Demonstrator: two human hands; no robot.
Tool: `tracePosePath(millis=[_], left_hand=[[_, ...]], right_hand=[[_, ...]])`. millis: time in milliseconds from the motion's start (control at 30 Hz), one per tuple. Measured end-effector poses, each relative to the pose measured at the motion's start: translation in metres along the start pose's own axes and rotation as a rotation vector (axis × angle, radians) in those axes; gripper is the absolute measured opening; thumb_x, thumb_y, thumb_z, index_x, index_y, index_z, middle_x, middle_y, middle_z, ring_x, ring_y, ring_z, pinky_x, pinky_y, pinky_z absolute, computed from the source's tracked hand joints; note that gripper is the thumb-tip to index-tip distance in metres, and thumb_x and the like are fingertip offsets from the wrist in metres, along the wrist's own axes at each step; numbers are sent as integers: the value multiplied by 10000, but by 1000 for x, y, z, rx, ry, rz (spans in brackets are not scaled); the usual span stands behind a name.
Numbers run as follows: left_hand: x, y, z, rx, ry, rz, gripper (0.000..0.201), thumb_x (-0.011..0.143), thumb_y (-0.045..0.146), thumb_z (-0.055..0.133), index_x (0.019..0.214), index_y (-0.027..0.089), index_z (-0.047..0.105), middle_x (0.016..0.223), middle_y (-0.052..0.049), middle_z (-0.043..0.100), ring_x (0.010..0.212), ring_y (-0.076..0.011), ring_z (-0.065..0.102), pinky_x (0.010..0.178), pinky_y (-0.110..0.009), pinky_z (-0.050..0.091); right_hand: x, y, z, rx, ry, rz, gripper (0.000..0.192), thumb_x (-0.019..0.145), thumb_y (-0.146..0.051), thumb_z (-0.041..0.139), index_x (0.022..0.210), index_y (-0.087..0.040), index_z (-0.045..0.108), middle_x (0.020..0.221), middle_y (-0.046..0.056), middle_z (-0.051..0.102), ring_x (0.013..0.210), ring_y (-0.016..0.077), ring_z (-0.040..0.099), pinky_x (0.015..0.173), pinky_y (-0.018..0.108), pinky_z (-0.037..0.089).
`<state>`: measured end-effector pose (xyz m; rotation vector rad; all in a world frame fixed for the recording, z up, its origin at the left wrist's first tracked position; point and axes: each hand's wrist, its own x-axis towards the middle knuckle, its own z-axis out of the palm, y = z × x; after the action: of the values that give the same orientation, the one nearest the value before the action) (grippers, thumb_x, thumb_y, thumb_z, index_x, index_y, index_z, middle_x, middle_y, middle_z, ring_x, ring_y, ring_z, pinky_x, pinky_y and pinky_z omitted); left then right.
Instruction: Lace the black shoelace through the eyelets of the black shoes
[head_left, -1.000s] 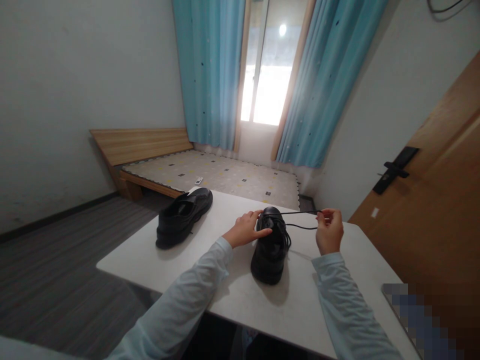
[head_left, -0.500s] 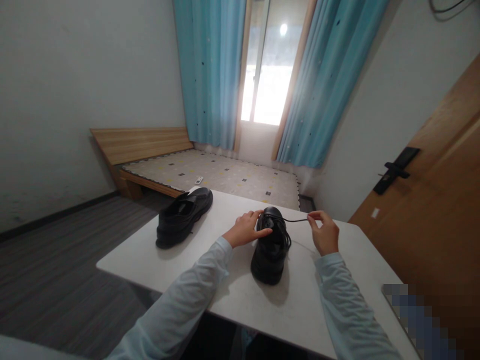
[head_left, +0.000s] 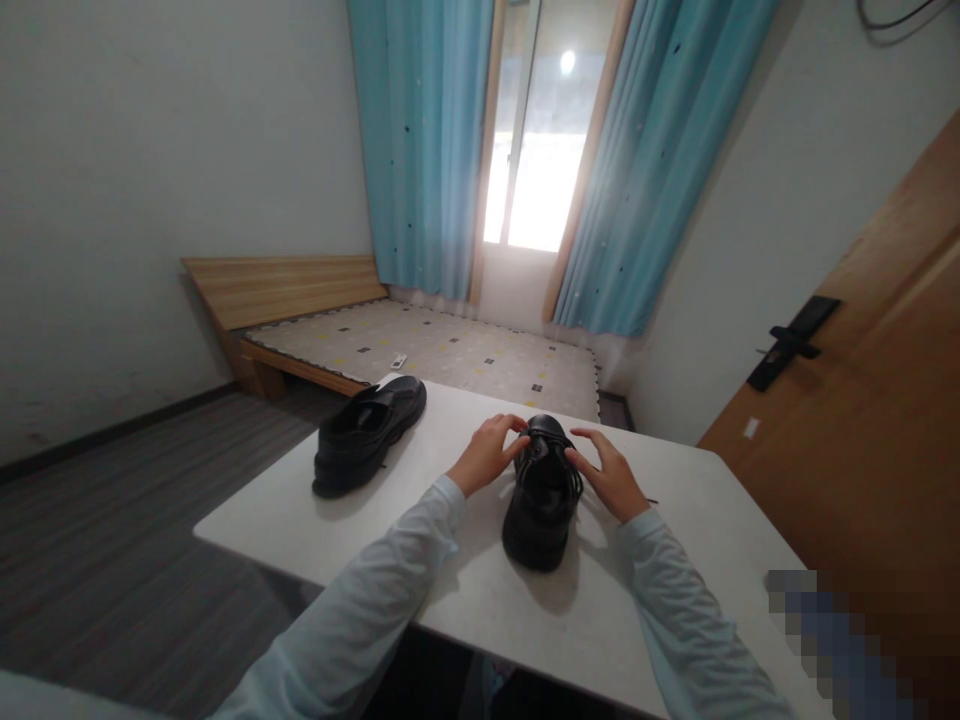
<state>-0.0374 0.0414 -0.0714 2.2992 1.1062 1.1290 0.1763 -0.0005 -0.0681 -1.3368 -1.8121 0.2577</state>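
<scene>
Both hands — left hand point(head_left: 484, 455), right hand point(head_left: 611, 475) — open, fingertips touching the black shoe point(head_left: 541, 495).

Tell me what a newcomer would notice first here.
Both hands, left hand and right hand, flank a black lace-up shoe at the middle of the white table, fingers at its laces. A second black shoe lies apart at the table's far left corner. Behind, bright turquoise curtains frame a sunlit window.
</scene>
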Motion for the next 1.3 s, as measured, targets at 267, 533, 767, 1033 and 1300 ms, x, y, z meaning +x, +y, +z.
tracePosePath(millis=[267,533,767,1033,1300], left_hand=[[1,1,4,-83,77,-76,155,833,283,516,917,171,582,919,-46,637,894,-167,584,862,-330,453],[1,2,10,-151,62,-109,155,811,302,549,878,174,608,905,-35,651,883,-163,599,853,-331,466],[2,-4,17,-344,19,-165,210,796,330,566,916,165,613,945,-54,660,893,-166,614,822,-324,496],[5,-10,24,-423,22,-169,181,778,264,588,898,131,618,922,-73,648,866,-158,605,824,-323,495],[5,-14,29,-415,71,-135,90,774,208,579,817,136,612,853,-48,630,824,-143,595,814,-318,488]], right_hand=[[-4,2,14,102,-133,52,547,743,-473,592,1230,-247,488,1313,82,508,1236,264,429,1058,485,259],[-4,2,15,106,-139,70,550,746,-468,586,1237,-243,484,1318,89,502,1241,269,427,1063,493,255],[-5,2,16,107,-148,93,590,739,-477,587,1265,-243,459,1353,98,466,1266,280,397,1071,509,233],[-6,6,17,101,-133,66,591,750,-479,580,1277,-246,449,1345,91,477,1258,272,408,1071,499,244],[-5,5,17,1,-190,48,633,793,-522,490,1326,-201,372,1372,125,428,1273,278,381,1070,506,240]])
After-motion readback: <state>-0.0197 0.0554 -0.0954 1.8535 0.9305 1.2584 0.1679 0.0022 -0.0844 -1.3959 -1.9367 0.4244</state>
